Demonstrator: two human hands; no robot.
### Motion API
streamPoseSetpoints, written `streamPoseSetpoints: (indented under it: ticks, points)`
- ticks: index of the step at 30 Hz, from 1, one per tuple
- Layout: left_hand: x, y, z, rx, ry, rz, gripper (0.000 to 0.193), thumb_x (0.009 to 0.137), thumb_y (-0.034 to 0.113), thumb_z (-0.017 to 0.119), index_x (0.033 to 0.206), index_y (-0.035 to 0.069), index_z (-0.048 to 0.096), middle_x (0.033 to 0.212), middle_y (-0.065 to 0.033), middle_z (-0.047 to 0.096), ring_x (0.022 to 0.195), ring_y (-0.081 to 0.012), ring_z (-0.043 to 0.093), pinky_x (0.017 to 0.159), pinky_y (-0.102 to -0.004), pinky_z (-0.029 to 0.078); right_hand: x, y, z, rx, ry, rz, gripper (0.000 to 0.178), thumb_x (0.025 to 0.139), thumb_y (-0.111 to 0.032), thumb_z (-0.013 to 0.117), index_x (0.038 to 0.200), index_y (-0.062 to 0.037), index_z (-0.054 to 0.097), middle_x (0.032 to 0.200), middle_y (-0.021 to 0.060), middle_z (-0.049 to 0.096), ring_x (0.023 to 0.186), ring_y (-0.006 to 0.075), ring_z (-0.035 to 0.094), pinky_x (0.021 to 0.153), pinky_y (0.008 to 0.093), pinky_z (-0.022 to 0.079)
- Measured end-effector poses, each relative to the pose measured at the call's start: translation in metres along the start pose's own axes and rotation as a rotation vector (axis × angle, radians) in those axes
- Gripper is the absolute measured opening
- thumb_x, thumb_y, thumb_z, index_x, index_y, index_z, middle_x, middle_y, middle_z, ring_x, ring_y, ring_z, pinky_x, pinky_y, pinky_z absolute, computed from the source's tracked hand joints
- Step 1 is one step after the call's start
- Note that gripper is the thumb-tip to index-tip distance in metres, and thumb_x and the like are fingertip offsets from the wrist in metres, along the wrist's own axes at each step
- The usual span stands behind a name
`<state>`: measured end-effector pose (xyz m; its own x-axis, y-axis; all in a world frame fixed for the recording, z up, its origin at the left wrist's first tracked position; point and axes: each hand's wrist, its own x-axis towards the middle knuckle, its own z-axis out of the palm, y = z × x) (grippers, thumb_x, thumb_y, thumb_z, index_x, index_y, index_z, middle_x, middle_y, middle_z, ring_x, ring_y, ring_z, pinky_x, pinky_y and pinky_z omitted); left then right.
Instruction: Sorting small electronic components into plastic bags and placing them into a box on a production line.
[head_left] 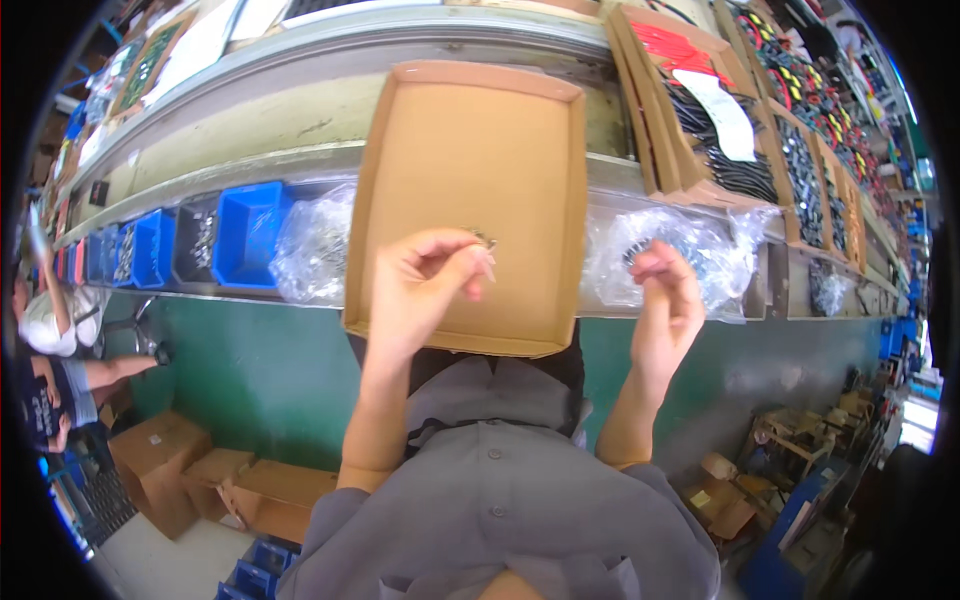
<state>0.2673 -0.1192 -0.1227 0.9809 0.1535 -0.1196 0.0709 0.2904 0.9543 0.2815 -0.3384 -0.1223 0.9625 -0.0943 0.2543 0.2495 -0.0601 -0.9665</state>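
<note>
A shallow cardboard tray [470, 150] lies before me, its near edge against my body. Over its lower part, my left hand [425, 280] is closed in a pinch. Small brass-coloured metal pieces [483, 238] show right by its fingertips; whether they are held or lie in the tray is unclear. To the right of the tray, my right hand [667, 310] is also closed, thumb against curled fingers. It hovers at the clear plastic bag [715, 250] of small metal parts. Anything between those fingers is too small to name.
Left of the tray are another clear bag [312, 245] and blue bins [250, 235] with small parts. Boxes of red and black tools [700, 100] stand at the far right. Cardboard boxes [160, 465] sit on the floor; another person [60, 320] is at far left.
</note>
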Motion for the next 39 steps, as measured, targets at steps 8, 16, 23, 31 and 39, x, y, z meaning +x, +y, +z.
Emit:
streamPoseSetpoints:
  ticks: [8,16,23,31,39]
  points:
    - [0.009,-0.008,-0.010,0.681,0.045,-0.044,0.013,0.077,0.005,0.060,0.081,-0.006,0.061,0.061,-0.0040,0.058,0.054,-0.0066,0.052,0.050,-0.0193,0.042,0.024,0.038,-0.067,-0.591,0.032,0.242,0.017,0.082,-0.003,0.051,0.097,0.0027,0.056,0.074,0.0064,0.060,0.059,0.0079,0.051,0.053,0.0210,0.039]
    - [0.011,-0.019,-0.008,0.883,0.107,0.058,0.015,0.076,0.007,0.060,0.082,-0.007,0.062,0.057,-0.0073,0.057,0.050,-0.0081,0.050,0.048,-0.0217,0.040,0.036,0.069,-0.059,-0.992,-0.141,0.054,0.007,0.071,-0.006,0.059,0.076,-0.0014,0.062,0.077,0.0167,0.060,0.069,0.0333,0.058,0.063,0.0380,0.047]
    - [0.010,-0.021,-0.009,0.894,0.137,0.074,0.015,0.076,0.007,0.061,0.083,-0.007,0.062,0.056,-0.0084,0.058,0.049,-0.0087,0.050,0.046,-0.0223,0.040,0.043,0.080,-0.056,-1.190,-0.224,0.049,0.003,0.069,-0.005,0.057,0.069,-0.0034,0.060,0.072,0.0141,0.058,0.067,0.0316,0.058,0.062,0.0387,0.047]
    - [0.007,-0.014,-0.006,0.873,0.133,0.063,0.014,0.077,0.008,0.059,0.083,-0.004,0.062,0.072,-0.0155,0.061,0.057,-0.0204,0.058,0.054,-0.0287,0.045,0.046,0.086,-0.056,-1.217,-0.306,-0.040,0.006,0.065,-0.005,0.058,0.071,-0.0029,0.058,0.071,0.0114,0.059,0.066,0.0292,0.058,0.060,0.0365,0.046]
    - [0.004,-0.012,-0.002,0.828,0.127,0.117,0.011,0.077,0.006,0.059,0.083,-0.003,0.062,0.072,-0.0138,0.061,0.056,-0.0189,0.057,0.053,-0.0278,0.044,0.042,0.063,-0.060,-1.185,-0.243,-0.048,0.006,0.066,-0.004,0.058,0.071,-0.0015,0.055,0.072,0.0135,0.058,0.066,0.0304,0.057,0.060,0.0371,0.045]
